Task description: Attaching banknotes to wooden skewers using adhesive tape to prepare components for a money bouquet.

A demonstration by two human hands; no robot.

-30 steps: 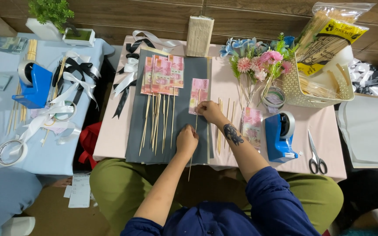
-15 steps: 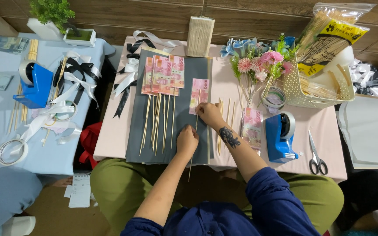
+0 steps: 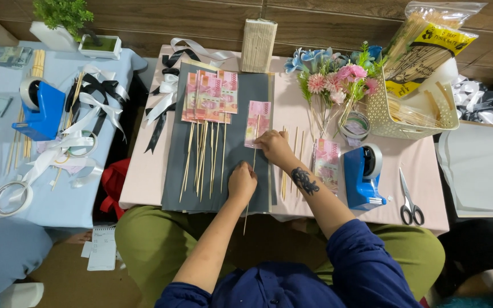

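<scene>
From my seat, little has shifted over the last second: the right hand (image 3: 274,147) has crept only slightly, fingertips still pressing the lower edge of the pink banknote (image 3: 258,122) onto the dark grey sheet (image 3: 241,97). The left hand (image 3: 242,181) stays loosely closed over the thin bamboo skewer (image 3: 249,188), pinning it to the sheet; the skewer runs from under the note down past the worktop (image 3: 144,182) edge (its tip hangs over the lap). So the note is being held against its stick, not yet let go. To the left lies a fan of notes already on skewers (image 3: 209,97), with loose skewers (image 3: 292,154) just right of the right hand. A blue tape dispenser (image 3: 363,174) and scissors (image 3: 409,202) sit further right, untouched.
</scene>
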